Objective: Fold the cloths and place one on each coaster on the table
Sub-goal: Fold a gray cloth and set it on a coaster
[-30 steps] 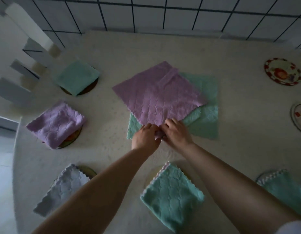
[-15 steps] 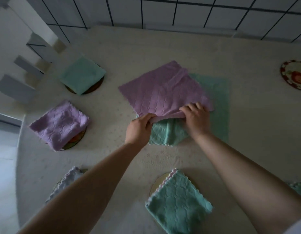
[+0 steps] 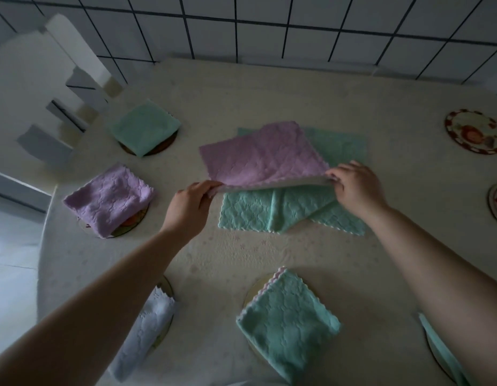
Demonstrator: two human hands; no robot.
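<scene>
Hands have spread apart: left hand (image 3: 189,205) and right hand (image 3: 355,185) each pinch the purple cloth (image 3: 262,156), near edge lifted. First fold under way, green cloth (image 3: 272,213) beneath.

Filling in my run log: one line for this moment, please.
step: folding purple cloth | left hand: pinches near edge | right hand: pinches near edge | under it: green cloth
</scene>
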